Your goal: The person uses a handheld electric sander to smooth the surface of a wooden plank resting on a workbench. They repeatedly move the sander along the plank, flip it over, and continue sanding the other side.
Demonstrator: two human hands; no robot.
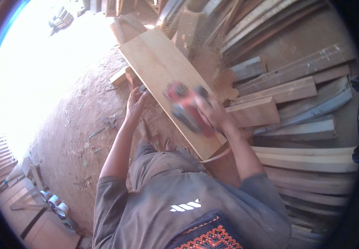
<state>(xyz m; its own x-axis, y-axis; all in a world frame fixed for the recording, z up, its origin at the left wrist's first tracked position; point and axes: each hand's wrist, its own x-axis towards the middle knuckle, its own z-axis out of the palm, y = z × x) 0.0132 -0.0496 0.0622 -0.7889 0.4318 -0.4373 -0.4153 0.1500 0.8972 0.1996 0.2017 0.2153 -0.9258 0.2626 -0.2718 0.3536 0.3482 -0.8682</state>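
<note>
A pale, wide wooden board (152, 56) lies slantwise before me, its near end close to my right side. My right hand (212, 113) grips a red-and-black handheld power tool (183, 103) on the board's face. Motion blurs the tool, so I cannot tell whether it is a sander or a planer. Beside the board's left edge is my left hand (135, 106), its fingers drawn together around something I cannot make out. A small dark piece shows at those fingertips, close against the edge.
Long timber planks (295, 89) crowd the right side, some ends reaching near the board. Sawdust (225, 85) lies beyond the board's right edge. A wood block (119, 76) sits by its left edge. Scraps lie on the dirt floor (71, 137). Several cans (55, 202) stand at lower left.
</note>
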